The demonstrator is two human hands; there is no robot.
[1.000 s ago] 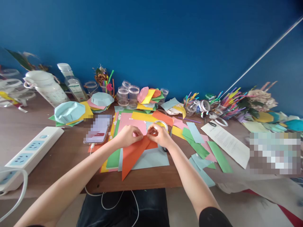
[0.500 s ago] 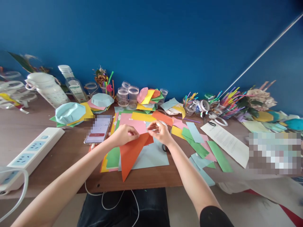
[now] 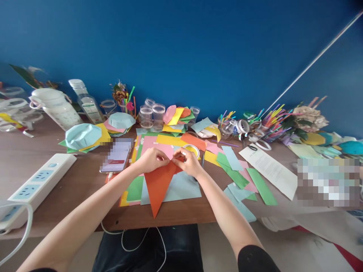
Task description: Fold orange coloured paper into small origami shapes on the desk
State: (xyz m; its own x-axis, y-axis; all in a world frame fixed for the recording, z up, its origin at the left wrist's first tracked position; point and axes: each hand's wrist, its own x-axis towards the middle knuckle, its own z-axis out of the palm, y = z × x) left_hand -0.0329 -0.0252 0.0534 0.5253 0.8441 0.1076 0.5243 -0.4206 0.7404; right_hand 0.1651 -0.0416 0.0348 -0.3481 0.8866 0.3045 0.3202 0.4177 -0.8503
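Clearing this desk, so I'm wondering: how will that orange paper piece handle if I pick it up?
The orange paper looks like thin craft paper, so it is probably very light and floppy towards its long point. It may feel stiffer near the folded top, where the left hand and right hand pinch it. Pushed, it would likely slide easily over the light blue sheet.

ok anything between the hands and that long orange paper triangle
Nothing visible stands in the way: the left hand and the right hand are both already on the long orange paper triangle, at its top edge. The round roll of tape lies beyond the right hand, not between them.
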